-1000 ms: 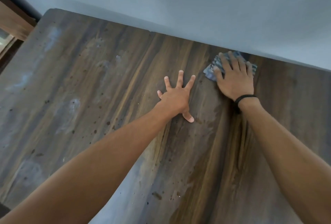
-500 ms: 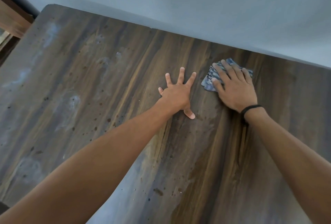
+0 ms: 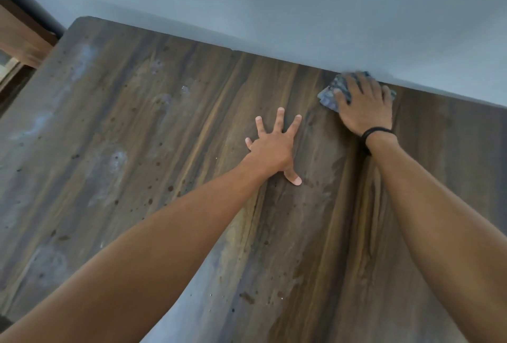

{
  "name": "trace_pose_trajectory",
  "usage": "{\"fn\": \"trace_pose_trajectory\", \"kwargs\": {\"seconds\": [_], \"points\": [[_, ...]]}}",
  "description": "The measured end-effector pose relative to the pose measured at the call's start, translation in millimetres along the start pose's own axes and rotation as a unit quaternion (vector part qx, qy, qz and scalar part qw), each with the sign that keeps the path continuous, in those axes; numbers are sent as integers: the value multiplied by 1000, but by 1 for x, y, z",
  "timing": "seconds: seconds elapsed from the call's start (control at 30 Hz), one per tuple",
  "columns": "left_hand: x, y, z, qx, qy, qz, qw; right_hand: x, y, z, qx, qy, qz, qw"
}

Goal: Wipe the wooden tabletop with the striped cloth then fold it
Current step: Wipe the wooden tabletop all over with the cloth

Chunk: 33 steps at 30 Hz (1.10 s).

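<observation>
A dark streaked wooden tabletop [image 3: 137, 164] fills most of the view, with pale smears and dark spots on its left half. My right hand [image 3: 362, 104] presses flat on the bunched blue-grey striped cloth [image 3: 330, 93] at the far edge of the table, right against the wall. The hand hides most of the cloth, and both are a little blurred. My left hand [image 3: 274, 148] lies flat on the wood with fingers spread, to the left of the cloth and nearer to me, holding nothing.
A pale blue-grey wall [image 3: 301, 8] runs along the table's far edge. Brown wooden furniture [image 3: 19, 38] stands beyond the table's far left corner. A black band circles my right wrist [image 3: 375, 132].
My right hand has pushed the cloth away from me and to the right, up to the wall. My left hand has stayed planted in the same spot.
</observation>
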<state>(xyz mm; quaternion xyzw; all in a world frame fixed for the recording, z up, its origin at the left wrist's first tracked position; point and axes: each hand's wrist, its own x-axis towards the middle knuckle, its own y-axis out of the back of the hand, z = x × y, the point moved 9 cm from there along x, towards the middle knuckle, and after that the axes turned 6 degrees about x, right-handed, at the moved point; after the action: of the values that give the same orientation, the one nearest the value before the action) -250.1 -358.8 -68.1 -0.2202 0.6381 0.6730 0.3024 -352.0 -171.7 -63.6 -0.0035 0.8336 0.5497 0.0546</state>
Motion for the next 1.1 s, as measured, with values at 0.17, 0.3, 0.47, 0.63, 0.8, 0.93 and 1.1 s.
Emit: {"fn": "trace_pose_trajectory", "kwargs": {"seconds": [0.17, 0.3, 0.47, 0.63, 0.8, 0.93, 1.1], "points": [[0, 1, 0, 6, -3, 0, 1000, -19, 0, 13, -11, 17, -10, 1000], [2, 1, -2, 6, -1, 3, 1000, -72, 7, 24, -14, -6, 45, 999], [1, -1, -1, 10, -16, 4, 1000, -99, 9, 44, -17, -62, 69, 996], [-4, 8, -22, 11, -50, -12, 999, -140, -20, -1, -57, 68, 21, 996], [-16, -4, -70, 25, -7, -12, 1000, -147, -22, -6, -56, 4, 53, 997], [-17, -4, -68, 19, -12, -17, 1000, -147, -15, 3, -53, 90, 33, 994], [-16, -4, -69, 25, -21, 0, 999, -194, -42, -50, -76, 90, 36, 992]]}}
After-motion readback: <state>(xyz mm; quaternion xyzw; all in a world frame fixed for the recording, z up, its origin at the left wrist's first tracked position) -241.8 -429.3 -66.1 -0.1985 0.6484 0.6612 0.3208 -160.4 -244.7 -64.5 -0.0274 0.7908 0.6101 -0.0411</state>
